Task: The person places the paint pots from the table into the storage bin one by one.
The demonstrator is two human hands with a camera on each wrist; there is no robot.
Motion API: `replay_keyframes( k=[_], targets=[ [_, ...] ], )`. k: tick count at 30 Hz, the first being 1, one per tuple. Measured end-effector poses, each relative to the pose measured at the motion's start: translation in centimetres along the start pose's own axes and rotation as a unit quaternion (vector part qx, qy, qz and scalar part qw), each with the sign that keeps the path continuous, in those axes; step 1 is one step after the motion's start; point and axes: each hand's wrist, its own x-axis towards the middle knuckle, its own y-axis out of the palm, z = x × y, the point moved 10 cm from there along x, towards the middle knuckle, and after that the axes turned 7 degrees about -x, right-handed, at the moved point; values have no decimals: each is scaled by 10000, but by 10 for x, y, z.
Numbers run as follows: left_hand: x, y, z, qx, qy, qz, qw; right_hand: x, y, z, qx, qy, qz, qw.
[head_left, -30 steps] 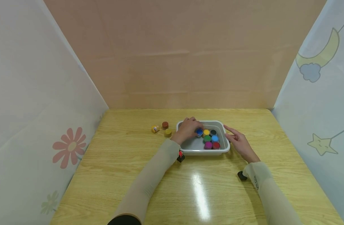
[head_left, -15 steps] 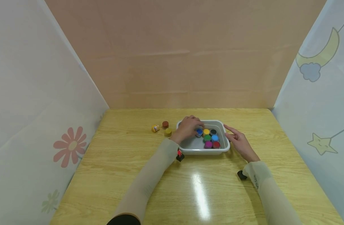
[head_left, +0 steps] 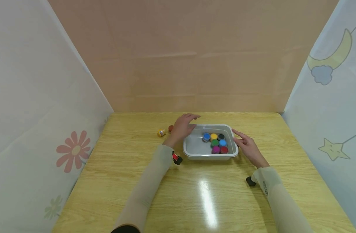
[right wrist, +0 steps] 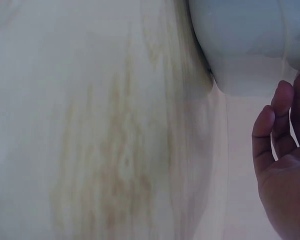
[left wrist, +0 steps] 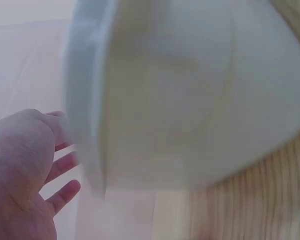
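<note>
A pale grey plastic tub [head_left: 192,151] holds several small paint pots with coloured lids, grouped towards its right half. The dark blue pot [head_left: 206,137] stands at the group's left end, beside a yellow pot [head_left: 213,137] and a green pot [head_left: 214,143]. My left hand [head_left: 181,128] is over the tub's left rim, fingers spread and holding nothing. In the left wrist view the tub's wall [left wrist: 155,100] is close and blurred. At the tub's right end, the fairly straight fingers of my right hand [head_left: 249,149] touch the rim.
Left of the tub, a small yellow pot [head_left: 161,132] lies on its side on the wooden table [head_left: 122,161]. A brown-lidded pot [head_left: 170,128] is partly behind my left hand. Patterned walls [head_left: 326,113] border the sides, and a brown panel [head_left: 195,64] the back.
My left hand has let go of the dark blue pot, leaving it in the tub, and moved left and up over the rim. It now hides the gold-lidded pot. My right hand has stayed put.
</note>
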Motion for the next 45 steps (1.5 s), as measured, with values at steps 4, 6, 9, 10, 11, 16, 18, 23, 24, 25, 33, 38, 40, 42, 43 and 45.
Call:
replay_keyframes(
  k=[4, 6, 9, 10, 11, 16, 18, 23, 24, 25, 33, 38, 40, 42, 43, 45],
  targets=[
    [-11, -18, 28, -240, -294, -197, 9991, 1, 1, 0, -10, -6, -14, 10000],
    [-18, -25, 46, -296, -491, -278, 9980, 1, 1, 1, -15, -62, -9, 10000],
    [-29, -32, 74, -446, -854, -335, 9948, 1, 1, 2, 52, -109, -36, 9999],
    [-33, -33, 83, -510, -994, -343, 9931, 0, 2, 2, 64, -119, -30, 9999],
    [-37, -34, 91, -545, -1127, -338, 9916, 0, 2, 1, 69, -138, -26, 9999],
    [-54, -38, 122, -720, -1500, -278, 9857, 0, 1, 1, 10, -174, -59, 9998],
    [-60, -39, 130, -737, -1521, -234, 9853, 0, 1, 1, 39, -173, -56, 9998],
    [-70, -38, 142, -701, -1694, -75, 9830, 1, 2, 0, 134, -133, -9, 9998],
    [-71, -37, 144, -712, -1767, -27, 9817, 1, 2, -1, 133, -118, -3, 9998],
    [-73, -36, 146, -705, -1821, 21, 9808, 1, 2, -1, 140, -107, -2, 9998],
    [-79, -26, 160, -917, -2088, 309, 9732, -1, 2, 1, 163, -109, -3, 9998],
    [-80, -26, 160, -998, -2071, 256, 9729, -1, 3, 2, 198, -196, 6, 9996],
    [-80, -26, 158, -1012, -2060, 224, 9730, -1, 2, 1, 162, -209, -34, 9996],
    [-79, -27, 157, -1001, -2057, 195, 9733, -1, 2, 0, 138, -215, -54, 9997],
    [-79, -27, 156, -1004, -2060, 181, 9732, -1, 2, 0, 114, -225, -55, 9997],
    [-79, -28, 154, -997, -2047, 137, 9736, 0, 2, 0, 78, -215, -76, 9997]
  ],
)
